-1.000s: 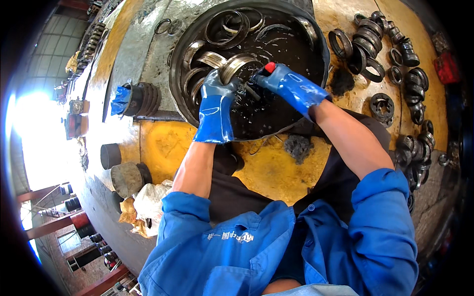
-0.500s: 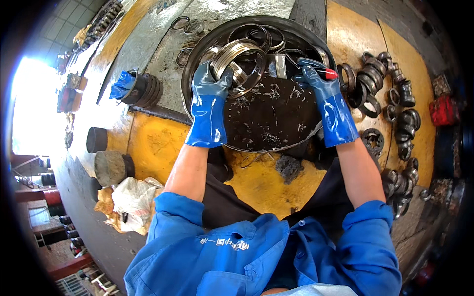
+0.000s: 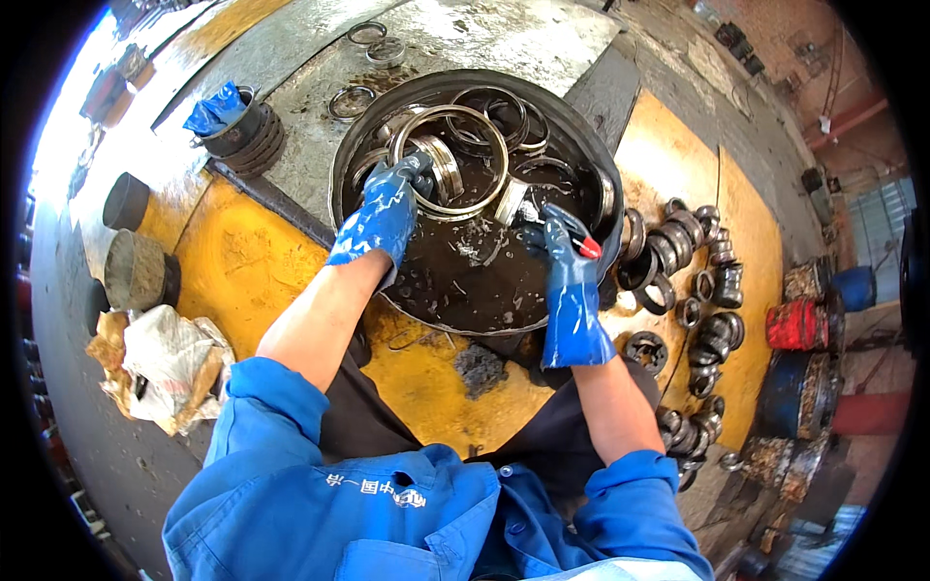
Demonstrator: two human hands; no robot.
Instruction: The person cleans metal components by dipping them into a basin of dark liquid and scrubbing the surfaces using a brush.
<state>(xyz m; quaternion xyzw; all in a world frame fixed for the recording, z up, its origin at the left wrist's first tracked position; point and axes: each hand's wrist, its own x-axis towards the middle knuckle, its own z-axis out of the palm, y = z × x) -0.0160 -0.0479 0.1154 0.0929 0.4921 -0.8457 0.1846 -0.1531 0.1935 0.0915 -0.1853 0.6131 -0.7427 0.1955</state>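
Both my hands wear wet blue rubber gloves over a round black basin (image 3: 351,136) of dark liquid. My left hand (image 3: 386,205) is closed on the lower left side of a large shiny metal ring (image 3: 503,160), held tilted above the liquid. In my right hand (image 3: 566,242) is a flat brush (image 3: 511,202) with a metal band and a red-tipped dark handle (image 3: 589,249). Its head is close to the ring's lower right edge; I cannot tell if they touch. Further metal rings (image 3: 535,124) lie at the basin's far side, partly under the liquid.
Right of the basin, several dark metal rings (image 3: 675,242) stand in rows on a yellow board (image 3: 751,320). At left are a dark cylinder stack with blue plastic (image 3: 242,131), grey cylinders (image 3: 136,271) and a whitish sack (image 3: 174,368). Loose rings (image 3: 385,51) lie beyond the basin.
My view has shifted. The ring in my left hand has turned to show more of its round opening. My right hand has brought the brush inward from the basin's right side toward the ring.
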